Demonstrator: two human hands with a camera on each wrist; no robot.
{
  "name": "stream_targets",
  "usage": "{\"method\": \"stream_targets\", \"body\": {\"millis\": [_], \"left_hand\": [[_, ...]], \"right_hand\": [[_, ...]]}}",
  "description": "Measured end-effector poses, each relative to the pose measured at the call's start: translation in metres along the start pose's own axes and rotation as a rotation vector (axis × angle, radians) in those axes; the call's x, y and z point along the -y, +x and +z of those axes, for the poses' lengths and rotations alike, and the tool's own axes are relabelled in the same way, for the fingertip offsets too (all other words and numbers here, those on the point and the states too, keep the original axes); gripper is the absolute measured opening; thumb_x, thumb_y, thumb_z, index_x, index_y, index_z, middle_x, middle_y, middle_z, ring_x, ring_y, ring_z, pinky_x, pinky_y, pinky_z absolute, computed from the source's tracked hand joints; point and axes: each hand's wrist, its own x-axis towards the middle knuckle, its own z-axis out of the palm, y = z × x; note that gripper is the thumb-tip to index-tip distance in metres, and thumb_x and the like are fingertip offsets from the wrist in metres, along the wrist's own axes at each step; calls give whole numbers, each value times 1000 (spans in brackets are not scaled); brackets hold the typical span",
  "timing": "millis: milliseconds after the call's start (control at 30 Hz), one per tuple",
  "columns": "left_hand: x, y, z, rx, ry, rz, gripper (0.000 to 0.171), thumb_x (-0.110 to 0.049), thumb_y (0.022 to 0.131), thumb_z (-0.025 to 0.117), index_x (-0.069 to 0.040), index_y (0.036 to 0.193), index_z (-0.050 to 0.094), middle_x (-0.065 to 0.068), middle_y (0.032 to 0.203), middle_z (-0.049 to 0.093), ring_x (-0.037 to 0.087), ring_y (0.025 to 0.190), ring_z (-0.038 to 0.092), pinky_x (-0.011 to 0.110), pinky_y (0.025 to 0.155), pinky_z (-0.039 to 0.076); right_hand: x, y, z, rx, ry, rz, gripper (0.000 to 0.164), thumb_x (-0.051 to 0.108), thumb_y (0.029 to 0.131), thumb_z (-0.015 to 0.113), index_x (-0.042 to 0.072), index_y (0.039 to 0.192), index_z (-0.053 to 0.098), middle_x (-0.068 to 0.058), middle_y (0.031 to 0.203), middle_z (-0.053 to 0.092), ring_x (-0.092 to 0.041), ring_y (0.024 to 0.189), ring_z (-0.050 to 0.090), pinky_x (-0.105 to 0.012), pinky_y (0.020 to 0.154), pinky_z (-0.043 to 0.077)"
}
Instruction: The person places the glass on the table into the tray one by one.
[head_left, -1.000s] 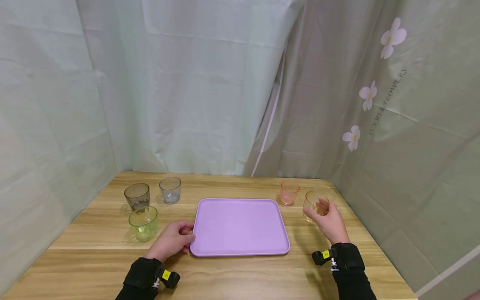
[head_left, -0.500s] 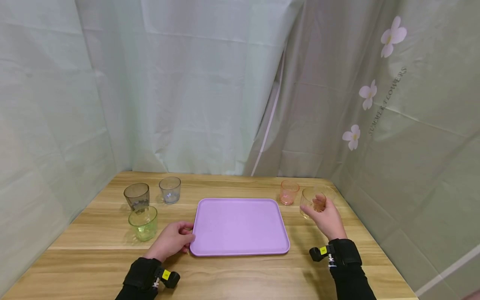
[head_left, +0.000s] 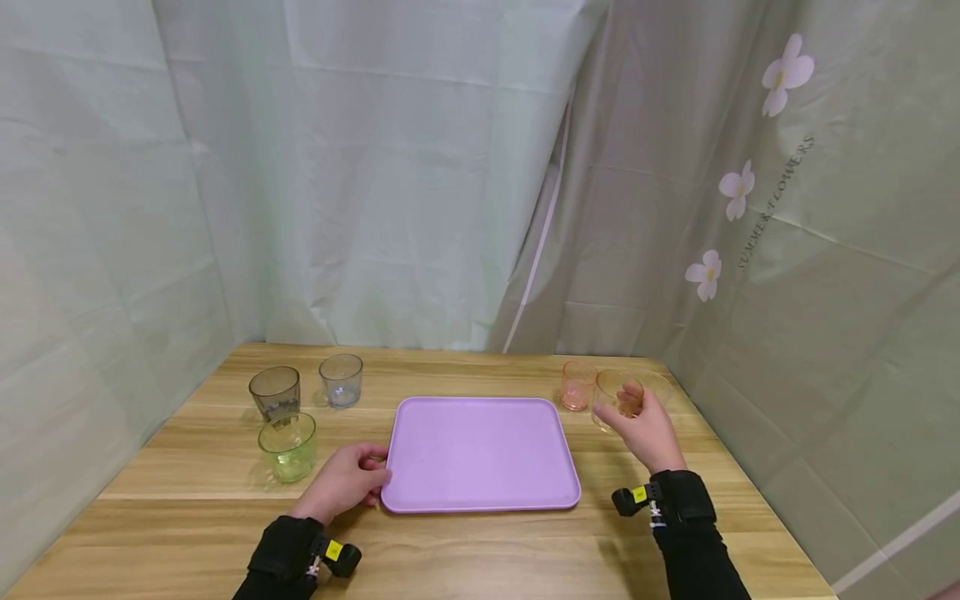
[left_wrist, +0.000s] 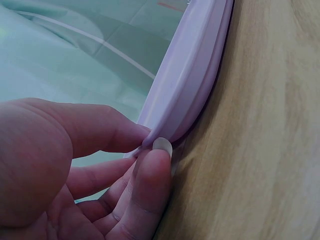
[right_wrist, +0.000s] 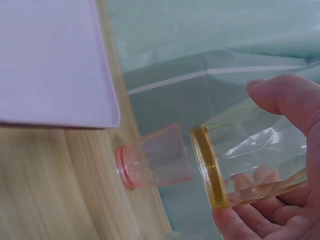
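Note:
In the head view my left hand (head_left: 345, 479) is at the left edge of a lilac rectangular tray (head_left: 480, 454). Thumb and fingers pinch the tray's rim (left_wrist: 172, 100) in the left wrist view, close by the wood. On the right, my right hand (head_left: 648, 433) grips a pale yellow see-through glass (right_wrist: 250, 145). The thumb lies on one side of it and the fingers wrap the other, and its thick amber base shows clear of the tabletop in the right wrist view. Just left of this glass stands a pink glass (head_left: 576, 392), upright on the table.
Three more glasses stand at the left of the wooden table (head_left: 450, 554): a grey-brown one (head_left: 274, 392), a bluish clear one (head_left: 341, 382) and a green one (head_left: 288, 450). Another pale glass (head_left: 658, 385) shows behind my right hand. Curtains (head_left: 420, 183) enclose the table.
My right hand has carried the yellow glass left and a little up in the head view, closer to the pink glass. The left hand and tray have stayed put.

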Motion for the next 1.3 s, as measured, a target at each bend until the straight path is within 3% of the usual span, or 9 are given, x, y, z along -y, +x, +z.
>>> {"method": "stream_targets", "body": {"millis": [1300], "left_hand": [[-2,-3,0,-15,1,31,46,-1,97,74,12,139,63,15,101,72,19,73,67,35,64,64]], "right_hand": [[27,9,23,34,-14,-52,96,54,95,83,4,164,38,-24,164,50,-45,151,49,-62,126,44]]}}
